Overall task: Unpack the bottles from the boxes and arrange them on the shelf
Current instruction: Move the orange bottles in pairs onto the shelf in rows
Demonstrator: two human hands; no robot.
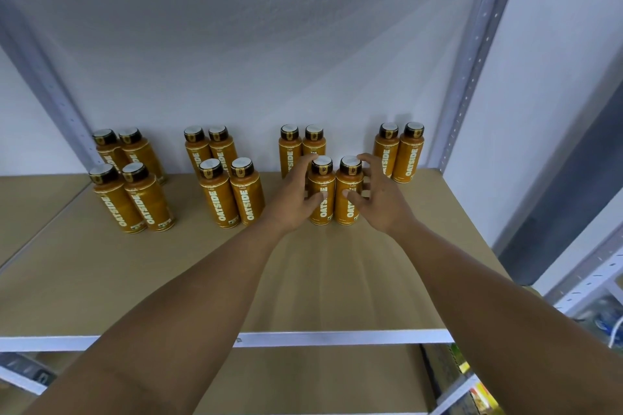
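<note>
On the shelf (101,280), the left grip (293,200) curled round the left bottle (320,212) and the right grip (382,202) round the right bottle (347,216), both bottles upright, side by side between the 2 hands.

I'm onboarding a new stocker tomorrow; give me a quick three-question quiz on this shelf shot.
1. True or false: the left hand grips one bottle and the right hand its neighbour.
2. How many bottles stand on the shelf?
3. Which group lacks a front pair? A leftmost, B second, C rightmost group.
Key: 1 true; 2 fourteen; 3 C.
</note>
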